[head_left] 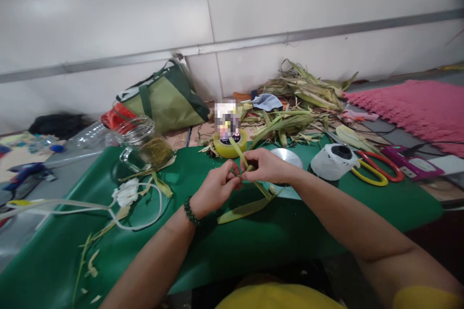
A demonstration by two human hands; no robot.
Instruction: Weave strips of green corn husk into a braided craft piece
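Note:
Over the middle of the green mat [217, 256], my left hand [216, 184] and my right hand [263, 166] meet, fingertips pinched close together. A narrow green corn husk strip [237, 151] runs between the fingers of both hands, one end sticking up past my right hand. Below them another piece of husk [242, 211] lies on the mat, bent toward the strip; whether the two are joined I cannot tell. My left wrist wears a dark green bead bracelet [189, 211]. Just behind the hands stands a yellow roll of tape [227, 148], with a phone resting against it.
A heap of corn husks [308, 88] fills the back right. On the right are a white roll [333, 161], scissors [380, 169] and a purple power strip [413, 161]. On the left are a glass jug [154, 149], a white cable [145, 227] and a green bag [166, 99].

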